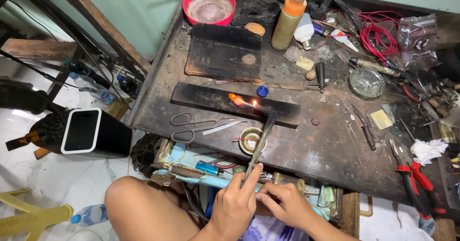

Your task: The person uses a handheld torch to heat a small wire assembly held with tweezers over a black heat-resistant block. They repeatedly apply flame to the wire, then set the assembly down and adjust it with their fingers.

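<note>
1. Head view, lower centre of the frame: the left hand point(235, 202) is closed around the lower end of long grey metal tweezers point(259, 144), which slant up toward the middle of the frame.
2. The tweezers' tip reaches a long charred black wooden block point(211, 99) lying across the dark, sooty table point(316, 150); a small orange glowing piece point(236, 99) with a little flame beside it sits on the block, at the tip.
3. Just right of the left hand, the right hand point(282, 203) has its fingers curled and pinched; what it grips cannot be told.
4. A small round brass dish point(250, 140) lies under the tweezers' shaft, with steel scissors point(191, 126) to its left.
5. Upper centre: a red plastic bowl point(209, 5) and an orange-capped squeeze bottle point(287, 23).
</note>
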